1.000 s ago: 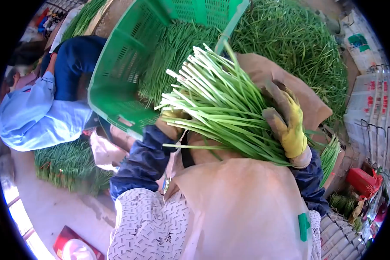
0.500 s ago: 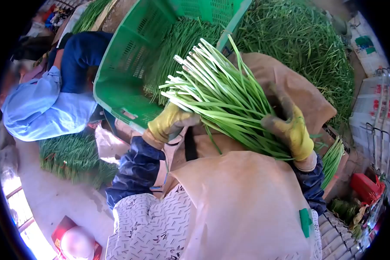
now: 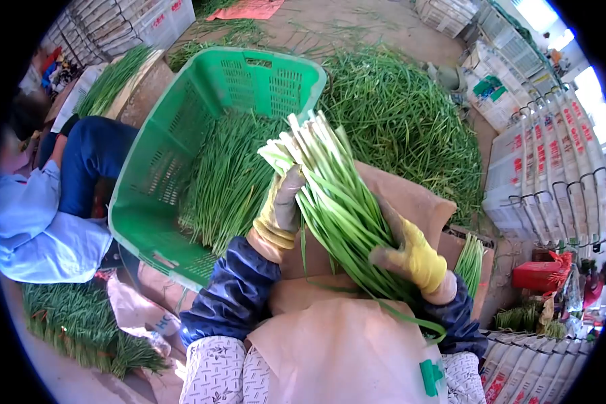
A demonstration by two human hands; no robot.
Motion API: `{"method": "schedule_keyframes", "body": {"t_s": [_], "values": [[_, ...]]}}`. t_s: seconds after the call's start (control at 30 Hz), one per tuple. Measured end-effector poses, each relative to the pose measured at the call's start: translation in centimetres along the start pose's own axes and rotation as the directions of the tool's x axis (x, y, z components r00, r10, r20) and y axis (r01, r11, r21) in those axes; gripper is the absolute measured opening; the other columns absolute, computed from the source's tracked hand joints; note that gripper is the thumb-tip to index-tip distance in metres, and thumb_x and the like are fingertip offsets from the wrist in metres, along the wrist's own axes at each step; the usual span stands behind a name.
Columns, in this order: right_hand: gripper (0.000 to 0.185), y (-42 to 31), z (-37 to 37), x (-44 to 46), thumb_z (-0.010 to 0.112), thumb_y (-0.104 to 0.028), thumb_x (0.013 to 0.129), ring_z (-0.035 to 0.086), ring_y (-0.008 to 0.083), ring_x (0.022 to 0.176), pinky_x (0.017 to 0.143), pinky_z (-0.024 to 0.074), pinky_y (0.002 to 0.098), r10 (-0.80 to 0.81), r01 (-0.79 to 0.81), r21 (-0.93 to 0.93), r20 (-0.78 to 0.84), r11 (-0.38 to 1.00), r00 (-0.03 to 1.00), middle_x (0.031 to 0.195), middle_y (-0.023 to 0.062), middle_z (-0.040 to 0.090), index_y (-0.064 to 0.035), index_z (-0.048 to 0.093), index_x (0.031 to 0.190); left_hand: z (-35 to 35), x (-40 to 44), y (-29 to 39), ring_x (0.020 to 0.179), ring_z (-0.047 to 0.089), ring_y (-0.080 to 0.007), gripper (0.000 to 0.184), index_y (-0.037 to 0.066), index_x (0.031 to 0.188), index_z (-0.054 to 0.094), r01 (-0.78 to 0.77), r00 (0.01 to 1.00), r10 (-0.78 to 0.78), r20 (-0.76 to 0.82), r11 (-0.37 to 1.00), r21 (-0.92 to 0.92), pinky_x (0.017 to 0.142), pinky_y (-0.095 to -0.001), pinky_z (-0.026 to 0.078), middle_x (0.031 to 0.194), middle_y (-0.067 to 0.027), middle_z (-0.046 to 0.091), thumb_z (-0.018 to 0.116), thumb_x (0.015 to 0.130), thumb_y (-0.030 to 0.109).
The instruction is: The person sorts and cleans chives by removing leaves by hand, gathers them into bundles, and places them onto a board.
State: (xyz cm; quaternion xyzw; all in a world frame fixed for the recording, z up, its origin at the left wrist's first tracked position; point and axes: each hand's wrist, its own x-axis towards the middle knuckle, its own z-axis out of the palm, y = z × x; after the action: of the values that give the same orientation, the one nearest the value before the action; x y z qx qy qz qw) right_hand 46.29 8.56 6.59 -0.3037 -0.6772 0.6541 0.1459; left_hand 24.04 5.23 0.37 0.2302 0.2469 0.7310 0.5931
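A loose bunch of garlic chives (image 3: 340, 209) lies slanted over my lap, its pale cut ends up and its green leaves trailing down toward me. My left hand (image 3: 282, 205), in a yellow and grey work glove, is closed on the stems near the pale ends. Lower down, my right hand (image 3: 411, 256), gloved alike, wraps round the leafy part from the right, thumb on top. Some leaves hang free below it. Under the bunch a brown apron (image 3: 343, 343) covers my legs. Directly left stands a green plastic crate (image 3: 131, 182), with more chives (image 3: 236, 175) inside.
A heap of loose leaves (image 3: 404, 128) spreads beyond my knees. Tied chive bundles (image 3: 81, 323) lie at lower left, near a seated person in a blue sleeve (image 3: 47, 215). White stacked crates (image 3: 545, 175) and a red box (image 3: 539, 275) stand to the right.
My left hand has moved up onto the stem ends, and the fanned bunch is now narrower and more upright. The camera view has tilted up, showing more floor ahead.
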Motion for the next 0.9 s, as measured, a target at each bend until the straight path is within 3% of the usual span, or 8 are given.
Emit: {"method": "schedule_keyframes", "body": {"t_s": [0.13, 0.2, 0.3, 0.5, 0.67, 0.73, 0.83, 0.9], "values": [[0.125, -0.2, 2.9, 0.5, 0.085, -0.042, 0.061, 0.044, 0.0403, 0.128, 0.106, 0.0364, 0.0410, -0.044, -0.113, -0.716, -0.196, 0.689, 0.980, 0.140, 0.0275, 0.041, 0.0029, 0.008, 0.149, 0.4, 1.3, -0.8, 0.099, 0.064, -0.0223, 0.056, 0.003, 0.134, 0.047, 0.049, 0.999, -0.049, 0.009, 0.997, -0.064, 0.088, -0.0351, 0.054, 0.116, -0.0119, 0.063, 0.052, 0.095, 0.043], [0.119, 1.8, 2.7, 1.8, 0.086, -0.034, 0.062, 0.049, 0.0352, 0.125, 0.104, 0.0385, 0.0393, -0.026, -0.153, -0.629, -0.266, 0.762, 0.964, 0.138, 0.0255, 0.045, 0.0018, 0.012, 0.149, 2.0, 1.8, -0.5, 0.093, 0.062, -0.0140, 0.045, 0.007, 0.129, 0.051, 0.005, 0.999, -0.008, -0.036, 0.996, -0.091, 0.083, -0.0301, 0.052, 0.108, -0.0053, 0.063, 0.055, 0.095, 0.037], [0.091, -0.7, 0.6, 2.5, 0.080, -0.005, 0.069, 0.055, 0.0170, 0.115, 0.097, 0.0441, 0.0306, 0.044, -0.033, 0.081, -0.141, 0.996, 0.989, 0.127, 0.0100, 0.057, -0.0002, 0.030, 0.145, 2.5, 2.1, 1.1, 0.104, 0.061, -0.0170, 0.057, 0.008, 0.135, 0.047, 0.048, 0.996, -0.035, 0.078, 0.984, -0.169, 0.090, -0.0336, 0.051, 0.120, -0.0074, 0.060, 0.057, 0.092, 0.044], [0.071, -5.4, -2.1, 1.9, 0.080, -0.005, 0.065, 0.058, 0.0121, 0.101, 0.092, 0.0464, 0.0278, 0.212, -0.228, -0.148, -0.116, 0.962, 0.970, 0.112, 0.0051, 0.064, 0.0001, 0.052, 0.130, 3.1, 1.6, 3.4, 0.122, 0.051, -0.0262, 0.071, 0.005, 0.140, 0.039, -0.030, 0.993, 0.033, 0.116, 0.999, -0.033, 0.105, -0.0415, 0.041, 0.135, -0.0123, 0.049, 0.056, 0.090, 0.052], [0.063, -2.6, -2.0, 2.4, 0.073, -0.008, 0.070, 0.059, 0.0142, 0.100, 0.092, 0.0472, 0.0292, 0.364, -0.408, 0.273, 0.197, 0.871, 0.910, 0.113, 0.0066, 0.063, 0.0014, 0.052, 0.129, 0.9, 0.8, 0.6, 0.127, 0.046, -0.0278, 0.076, 0.008, 0.146, 0.030, -0.052, 0.993, 0.069, 0.095, 0.984, -0.173, 0.109, -0.0434, 0.036, 0.142, -0.0117, 0.042, 0.050, 0.091, 0.057], [0.064, -3.0, -1.2, 3.0, 0.072, -0.013, 0.073, 0.060, 0.0158, 0.102, 0.093, 0.0468, 0.0309, 0.487, -0.507, 0.082, 0.186, 0.858, 0.854, 0.116, 0.0079, 0.063, 0.0014, 0.049, 0.132, -0.2, 1.1, -0.3, 0.109, 0.058, -0.0221, 0.057, 0.006, 0.134, 0.044, -0.009, 0.999, 0.016, 0.050, 0.990, -0.142, 0.098, -0.0386, 0.047, 0.123, -0.0098, 0.057, 0.050, 0.094, 0.047], [0.078, -4.6, 0.9, 2.7, 0.071, -0.013, 0.075, 0.055, 0.0197, 0.116, 0.098, 0.0432, 0.0307, 0.247, -0.250, 0.470, 0.069, 0.846, 0.967, 0.129, 0.0114, 0.055, 0.0002, 0.035, 0.143, 0.0, 1.1, 0.2, 0.104, 0.059, -0.0179, 0.052, 0.005, 0.134, 0.045, 0.019, 1.000, -0.017, 0.020, 0.992, -0.123, 0.092, -0.0342, 0.049, 0.120, -0.0080, 0.058, 0.047, 0.097, 0.041], [0.086, -3.9, 1.4, 2.6, 0.075, -0.010, 0.074, 0.051, 0.0190, 0.121, 0.102, 0.0394, 0.0313, 0.091, -0.083, 0.141, -0.054, 0.987, 0.994, 0.134, 0.0117, 0.052, 0.0000, 0.029, 0.146, -0.1, 1.4, 1.0, 0.099, 0.061, -0.0191, 0.052, 0.003, 0.128, 0.052, 0.022, 0.999, -0.016, -0.028, 0.975, 0.221, 0.088, -0.0323, 0.048, 0.114, -0.0071, 0.062, 0.059, 0.092, 0.039]]}}
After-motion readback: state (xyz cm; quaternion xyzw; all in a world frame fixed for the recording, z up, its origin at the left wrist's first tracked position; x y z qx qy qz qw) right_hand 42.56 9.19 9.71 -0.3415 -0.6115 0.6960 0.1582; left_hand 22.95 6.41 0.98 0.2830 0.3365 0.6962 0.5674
